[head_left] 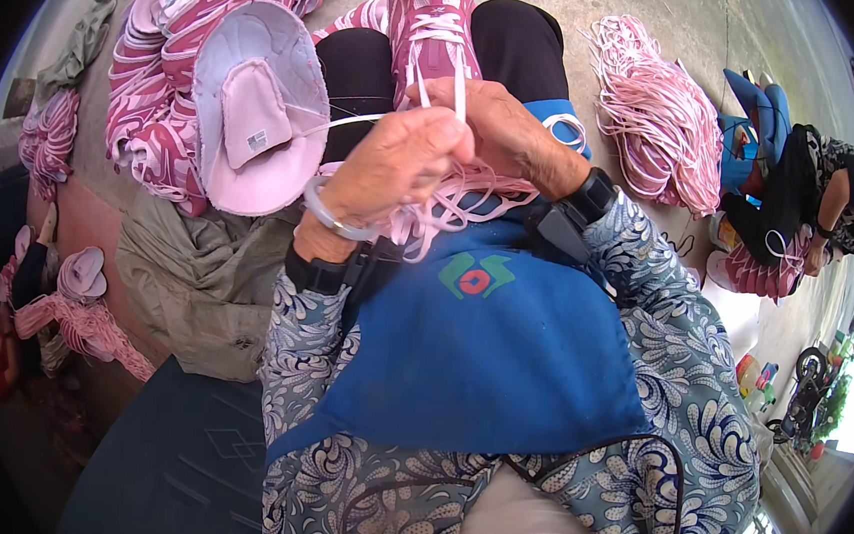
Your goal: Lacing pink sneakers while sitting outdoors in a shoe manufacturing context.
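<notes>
A pink and magenta shoe upper (431,41) lies between my knees, its white shoelace (437,27) threaded in crossing rows. Two lace ends come back from it toward my hands. My left hand (400,160) is closed in a pinch on the shoelace. My right hand (503,127) is beside and slightly beyond it, fingers curled around the lace; its fingertips are partly hidden. One white strand runs out to the left past my left hand. Below my hands, several loose pale pink laces (441,213) lie in my lap on the blue apron (490,362).
Left of my knee stands a stack of pink shoe uppers (155,95), with one pale upper (304,107) facing me. A heap of pink laces (660,115) lies on the floor at right. Farther right another person (839,194) sits holding pink uppers (763,268). Grey-green cloth (201,269) lies at left.
</notes>
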The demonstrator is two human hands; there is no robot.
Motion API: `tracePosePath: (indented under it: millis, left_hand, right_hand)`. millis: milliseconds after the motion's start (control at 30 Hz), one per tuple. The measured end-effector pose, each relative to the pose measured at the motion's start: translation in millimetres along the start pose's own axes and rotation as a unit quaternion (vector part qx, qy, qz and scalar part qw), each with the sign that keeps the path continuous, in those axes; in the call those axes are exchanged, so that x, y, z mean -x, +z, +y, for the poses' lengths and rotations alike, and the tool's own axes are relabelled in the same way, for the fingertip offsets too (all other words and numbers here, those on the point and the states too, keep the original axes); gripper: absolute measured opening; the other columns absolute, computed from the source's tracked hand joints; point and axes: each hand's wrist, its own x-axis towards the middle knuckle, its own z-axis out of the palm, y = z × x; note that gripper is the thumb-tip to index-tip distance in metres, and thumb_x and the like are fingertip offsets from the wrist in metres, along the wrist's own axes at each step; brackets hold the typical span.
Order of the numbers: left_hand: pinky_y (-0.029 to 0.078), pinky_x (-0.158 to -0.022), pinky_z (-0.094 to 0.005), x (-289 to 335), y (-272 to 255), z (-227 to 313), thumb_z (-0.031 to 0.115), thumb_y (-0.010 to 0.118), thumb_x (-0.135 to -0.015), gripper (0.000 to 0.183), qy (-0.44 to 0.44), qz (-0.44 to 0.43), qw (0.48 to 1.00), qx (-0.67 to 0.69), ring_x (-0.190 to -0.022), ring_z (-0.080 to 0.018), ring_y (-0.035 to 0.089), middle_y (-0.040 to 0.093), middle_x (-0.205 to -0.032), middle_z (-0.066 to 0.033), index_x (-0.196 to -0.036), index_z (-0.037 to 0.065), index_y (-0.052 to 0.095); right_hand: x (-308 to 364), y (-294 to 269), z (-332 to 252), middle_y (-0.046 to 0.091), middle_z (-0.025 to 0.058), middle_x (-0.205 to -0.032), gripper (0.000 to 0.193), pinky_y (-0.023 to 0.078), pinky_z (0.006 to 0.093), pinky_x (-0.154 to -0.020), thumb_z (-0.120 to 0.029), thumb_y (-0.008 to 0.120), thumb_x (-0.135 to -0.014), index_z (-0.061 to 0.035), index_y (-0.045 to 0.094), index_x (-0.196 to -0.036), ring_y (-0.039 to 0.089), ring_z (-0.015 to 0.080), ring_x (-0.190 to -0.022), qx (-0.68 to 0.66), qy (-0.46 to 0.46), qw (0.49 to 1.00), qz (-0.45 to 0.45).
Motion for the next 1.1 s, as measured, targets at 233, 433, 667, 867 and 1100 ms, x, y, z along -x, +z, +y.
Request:
tracePosePath:
  millis: [233,433,667,867,1100]
  left_hand:
    - [0.045,-0.077,-0.0324,64,-40,-3,0.022,0.042,-0.097,0.030,0.215,0.111,0.970,-0.012,-0.083,-0.0208,0.056,0.057,-0.093,-0.0142,-0.089,-0.003,0.056]
    - [0.018,-0.111,-0.0534,201,-103,24,0.008,0.048,-0.090,0.017,0.456,0.275,0.822,0.201,-0.125,-0.0374,0.038,0.049,-0.120,-0.0212,-0.094,-0.007,0.054]
    - [0.012,-0.109,-0.0591,319,-110,76,0.008,0.049,-0.087,0.007,0.660,0.405,0.614,0.155,-0.118,-0.0343,0.043,0.054,-0.098,-0.0123,-0.088,0.003,0.053]
    - [0.040,-0.069,-0.0373,312,-96,93,0.032,0.039,-0.096,0.035,0.692,0.284,0.653,0.119,-0.064,-0.0189,0.045,0.045,-0.070,-0.0052,-0.088,0.001,0.052]
    - [0.036,-0.048,-0.0157,67,-46,30,0.011,0.050,-0.093,0.029,0.256,0.388,0.862,-0.204,-0.055,-0.0010,0.043,0.064,-0.102,-0.0095,-0.118,-0.002,0.054]
  right_hand:
    - [2,-33,-20,0.027,-0.0084,-0.052,0.019,0.021,0.0214,-0.039,-0.018,0.050,-0.093,-0.0017,0.057,-0.086,0.022,0.0036,-0.042,-0.145,-0.007,0.989,-0.036]
    - [4,-105,-42,0.028,-0.0090,-0.052,0.018,0.017,0.0187,-0.036,-0.021,0.057,-0.091,-0.0036,0.057,-0.086,0.020,0.0021,-0.041,-0.070,-0.019,0.990,0.123]
    - [-6,-162,-23,0.030,-0.0063,-0.053,0.014,0.020,0.0180,-0.036,-0.008,0.057,-0.089,0.0016,0.057,-0.099,0.024,0.0044,-0.042,-0.254,-0.102,0.949,0.157]
    - [2,-133,-63,0.032,-0.0057,-0.053,0.012,0.020,0.0184,-0.037,-0.010,0.059,-0.088,0.0011,0.059,-0.092,0.026,0.0042,-0.041,-0.108,-0.213,0.953,0.189]
    - [-9,-155,-44,0.063,0.0193,-0.092,0.022,0.047,0.0422,-0.079,-0.023,0.051,-0.087,-0.0061,0.064,-0.093,0.060,0.0386,-0.088,0.683,-0.232,0.608,0.332]
